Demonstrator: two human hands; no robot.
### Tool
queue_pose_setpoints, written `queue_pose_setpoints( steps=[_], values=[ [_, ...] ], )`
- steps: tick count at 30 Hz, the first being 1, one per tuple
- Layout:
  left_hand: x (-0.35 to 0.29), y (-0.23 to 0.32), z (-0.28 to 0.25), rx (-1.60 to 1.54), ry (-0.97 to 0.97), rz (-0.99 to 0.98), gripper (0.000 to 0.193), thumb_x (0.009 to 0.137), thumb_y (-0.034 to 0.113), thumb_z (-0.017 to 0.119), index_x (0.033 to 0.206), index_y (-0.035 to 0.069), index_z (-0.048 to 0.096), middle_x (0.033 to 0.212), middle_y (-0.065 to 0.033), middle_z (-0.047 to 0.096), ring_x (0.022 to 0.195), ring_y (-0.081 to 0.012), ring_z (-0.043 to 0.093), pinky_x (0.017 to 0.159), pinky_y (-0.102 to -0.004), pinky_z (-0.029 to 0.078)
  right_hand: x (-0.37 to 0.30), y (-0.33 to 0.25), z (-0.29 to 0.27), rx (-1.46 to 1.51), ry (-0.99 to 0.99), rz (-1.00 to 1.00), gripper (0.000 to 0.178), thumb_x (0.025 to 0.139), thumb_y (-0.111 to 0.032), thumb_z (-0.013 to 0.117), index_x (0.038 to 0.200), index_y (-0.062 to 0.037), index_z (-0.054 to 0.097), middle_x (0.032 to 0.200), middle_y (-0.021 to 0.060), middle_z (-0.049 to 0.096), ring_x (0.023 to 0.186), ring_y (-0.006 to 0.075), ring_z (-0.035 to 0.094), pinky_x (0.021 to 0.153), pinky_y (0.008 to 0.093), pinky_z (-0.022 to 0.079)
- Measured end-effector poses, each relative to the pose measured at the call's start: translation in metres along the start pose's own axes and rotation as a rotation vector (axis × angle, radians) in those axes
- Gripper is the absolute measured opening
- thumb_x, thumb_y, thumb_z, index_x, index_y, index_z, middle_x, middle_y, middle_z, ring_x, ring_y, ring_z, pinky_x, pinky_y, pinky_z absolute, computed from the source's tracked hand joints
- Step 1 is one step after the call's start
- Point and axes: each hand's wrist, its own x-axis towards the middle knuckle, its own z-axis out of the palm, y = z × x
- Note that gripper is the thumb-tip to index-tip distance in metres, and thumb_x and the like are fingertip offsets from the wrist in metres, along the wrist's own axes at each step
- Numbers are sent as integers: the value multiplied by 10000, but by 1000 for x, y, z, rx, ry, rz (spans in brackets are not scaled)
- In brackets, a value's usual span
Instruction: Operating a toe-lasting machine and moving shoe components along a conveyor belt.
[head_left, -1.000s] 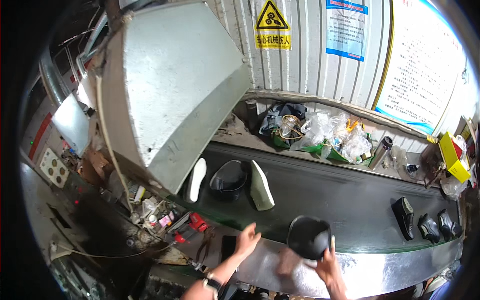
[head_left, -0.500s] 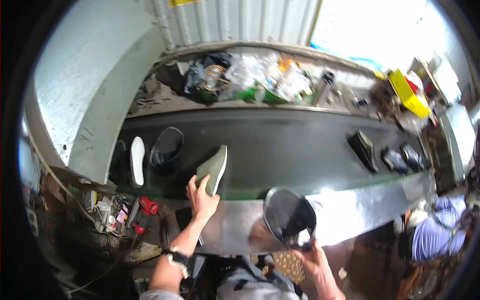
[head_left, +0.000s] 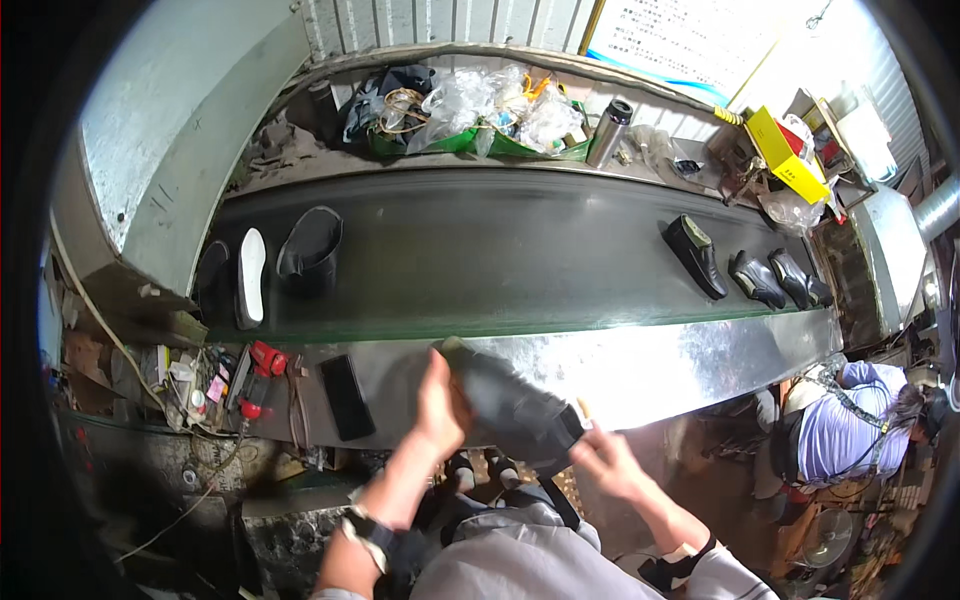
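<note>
In front of me, over the near metal ledge, both my hands hold a dark boot (head_left: 515,400) tilted on its side, blurred by motion. My left hand (head_left: 440,405) grips its left end, where a small olive-green patch shows. Its fingers are partly hidden behind the boot. My right hand (head_left: 605,460) closes on the boot's lower right end, at the dark edge. Whether the olive-green foot-shaped piece is inside the boot, I cannot tell. On the belt at the left stand another black boot (head_left: 310,255) with an open top and a white-soled shoe (head_left: 252,280).
Black shoes (head_left: 695,258) lie at the belt's right end. A phone (head_left: 346,398) and red tool (head_left: 266,360) rest at near left. Beyond the dark belt (head_left: 500,250) are plastic-filled green containers (head_left: 450,145) and a steel flask (head_left: 608,135). A person (head_left: 850,425) sits at right.
My hands have come together. The black boot from my right hand is now held tilted between both. The olive-green piece in my left hand is no longer visible as a whole. The view has shifted.
</note>
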Motion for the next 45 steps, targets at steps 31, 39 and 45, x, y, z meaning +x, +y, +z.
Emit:
queue_pose_setpoints(
  steps=[31,39,45],
  values=[
    [15,-12,-86,1259,1025,372,465,733,364,699,981,-27,654,964,-246,692,918,-404,676,833,-471,524,28,72,71,-43,-140,-520,823,799,-190,793,1467,24,364,1400,258,459,1327,401,453,1131,425,326],
    [-120,-14,-57,1049,1024,745,332,723,299,738,839,-1,656,749,-107,676,717,-175,633,689,-386,509,64,-36,114,419,-683,509,891,1008,-317,586,1582,-25,-30,1448,110,491,1289,221,504,1075,309,390],
    [-266,-4,-60,888,1224,974,322,803,318,723,919,24,663,768,-96,672,749,-180,634,717,-363,502,-15,-105,202,366,-717,-140,678,999,-8,531,1580,-47,183,1282,148,595,1043,159,631,862,261,532]
  ],
)
